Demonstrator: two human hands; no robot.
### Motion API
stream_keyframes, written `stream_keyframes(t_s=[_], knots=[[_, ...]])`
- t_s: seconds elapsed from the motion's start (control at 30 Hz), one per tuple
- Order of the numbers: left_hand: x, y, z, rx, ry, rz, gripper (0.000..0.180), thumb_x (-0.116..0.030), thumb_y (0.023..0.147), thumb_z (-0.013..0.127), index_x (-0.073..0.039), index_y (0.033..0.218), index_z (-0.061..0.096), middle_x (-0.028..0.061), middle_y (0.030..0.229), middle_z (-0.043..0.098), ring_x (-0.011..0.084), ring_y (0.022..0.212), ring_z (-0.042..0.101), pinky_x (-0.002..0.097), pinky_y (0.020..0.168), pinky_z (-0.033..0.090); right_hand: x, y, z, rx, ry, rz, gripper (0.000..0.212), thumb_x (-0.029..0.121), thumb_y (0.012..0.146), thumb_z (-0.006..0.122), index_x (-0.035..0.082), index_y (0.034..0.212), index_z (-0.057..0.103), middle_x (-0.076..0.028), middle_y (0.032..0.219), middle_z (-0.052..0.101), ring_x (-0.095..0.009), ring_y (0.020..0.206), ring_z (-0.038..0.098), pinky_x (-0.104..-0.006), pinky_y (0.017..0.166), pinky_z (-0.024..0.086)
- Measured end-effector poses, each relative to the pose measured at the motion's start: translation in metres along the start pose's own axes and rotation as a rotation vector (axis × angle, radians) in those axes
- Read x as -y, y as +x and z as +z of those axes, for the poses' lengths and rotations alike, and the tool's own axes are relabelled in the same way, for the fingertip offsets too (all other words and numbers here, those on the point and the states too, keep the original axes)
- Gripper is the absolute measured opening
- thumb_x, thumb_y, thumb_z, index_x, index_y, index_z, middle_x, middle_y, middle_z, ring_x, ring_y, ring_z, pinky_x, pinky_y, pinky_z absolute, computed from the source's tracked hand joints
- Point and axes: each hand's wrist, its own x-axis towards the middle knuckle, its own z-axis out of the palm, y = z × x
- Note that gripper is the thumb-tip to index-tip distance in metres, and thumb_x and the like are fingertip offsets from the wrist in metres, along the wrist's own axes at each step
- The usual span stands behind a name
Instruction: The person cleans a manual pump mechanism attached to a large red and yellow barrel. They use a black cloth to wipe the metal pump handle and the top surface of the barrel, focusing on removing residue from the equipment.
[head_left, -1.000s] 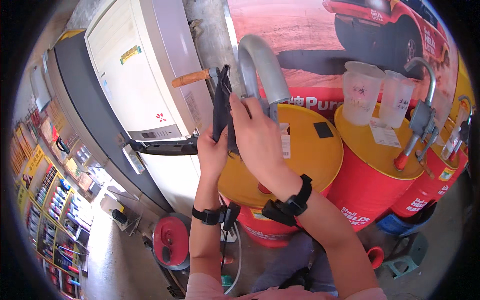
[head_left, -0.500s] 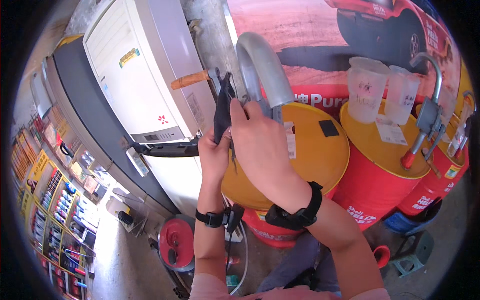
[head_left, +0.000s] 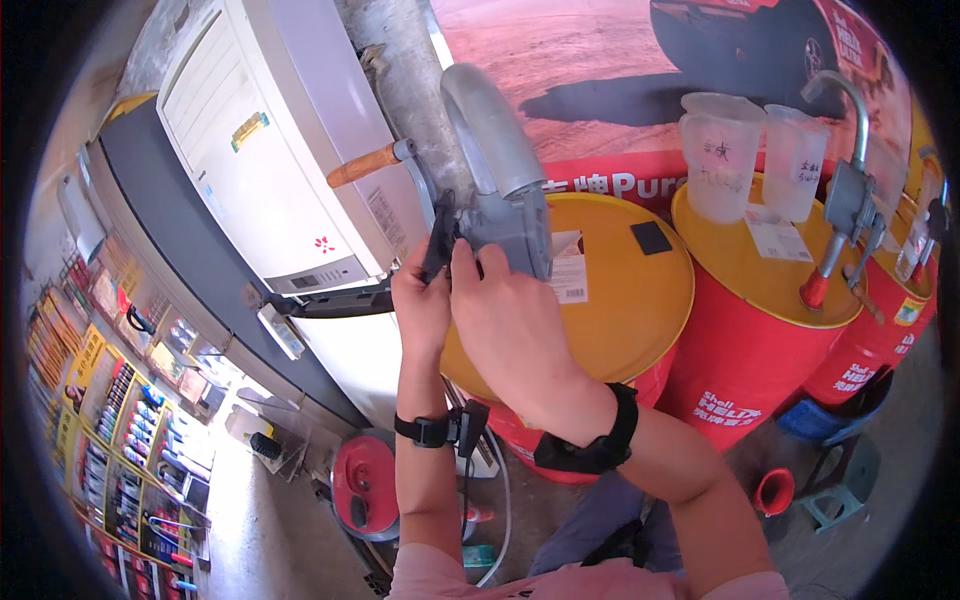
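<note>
Both my hands are at a grey hand-crank pump [head_left: 508, 225] that stands on a red drum with a yellow lid [head_left: 625, 290]. My left hand [head_left: 420, 312] pinches a limp black strip [head_left: 440, 240], which looks like cloth. Close beside it, my right hand [head_left: 512, 335] has its thumb and fingers bent together at the strip's lower right edge. Some of that grip is hidden behind the fingers. The pump's curved spout [head_left: 495, 135] rises above my hands, and its wooden crank handle [head_left: 365, 165] sticks out to the left.
A tall white air conditioner [head_left: 270, 150] stands at the left. To the right, another drum [head_left: 740, 330] carries clear plastic jugs [head_left: 720, 160] and a second pump [head_left: 850, 215]. A red round container [head_left: 365, 485], a green stool [head_left: 840, 485] and a red funnel [head_left: 773, 490] are on the floor.
My hands have moved down with the black strip, relative to the pump. More of the pump's body shows above my right hand. The whole view has shifted slightly.
</note>
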Motion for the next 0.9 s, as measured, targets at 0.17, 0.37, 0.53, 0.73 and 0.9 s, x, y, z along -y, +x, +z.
stream_keyframes(t_s=[0.17,0.37,0.53,0.73,0.9], knots=[[0.002,0.0,0.0,-0.019,0.105,0.053,0.013,-0.005,0.097,0.06,0.0,0.106,0.067,-0.0054,0.081,0.063,0.0035,0.069,0.053,0.0216,0.062,0.044,-0.016,0.023,0.014,-0.172,0.186,-0.003,0.038,0.009,0.087,0.059,-0.004,0.123,0.059,-0.014,0.09,0.059,-0.03,0.067,0.068,-0.0372,0.057,0.055],[-0.004,-0.003,0.002,-0.026,0.011,-0.01,0.011,-0.006,0.098,0.06,-0.001,0.104,0.068,-0.0059,0.082,0.063,0.003,0.071,0.052,0.0214,0.063,0.044,-0.024,0.033,0.037,-0.335,0.337,-0.056,0.037,0.01,0.088,0.062,-0.004,0.122,0.058,-0.014,0.097,0.062,-0.03,0.072,0.068,-0.0378,0.061,0.055],[-0.002,0.0,0.003,-0.07,0.098,0.021,0.011,-0.006,0.097,0.06,-0.001,0.104,0.068,-0.0041,0.086,0.065,0.0037,0.076,0.054,0.0226,0.066,0.046,-0.026,0.035,0.031,-0.307,0.291,-0.072,0.038,0.008,0.085,0.061,-0.005,0.121,0.059,-0.014,0.095,0.063,-0.03,0.073,0.069,-0.0371,0.061,0.056],[-0.002,-0.002,0.001,0.015,0.229,0.219,0.014,-0.004,0.095,0.061,0.0,0.106,0.068,-0.0017,0.089,0.068,0.0054,0.079,0.058,0.0248,0.069,0.048,-0.012,0.037,0.013,-0.147,0.085,-0.002,0.036,0.008,0.081,0.062,-0.007,0.113,0.06,-0.013,0.086,0.064,-0.026,0.065,0.07,-0.0326,0.056,0.056],[0.001,0.007,0.0,0.073,0.125,0.098,0.018,-0.003,0.091,0.065,0.001,0.109,0.067,0.0002,0.09,0.069,0.0069,0.077,0.06,0.0235,0.067,0.049,0.005,0.014,0.006,-0.109,-0.064,0.018,0.03,0.011,0.079,0.065,-0.006,0.103,0.063,-0.01,0.08,0.063,-0.021,0.061,0.069,-0.0286,0.049,0.054]])
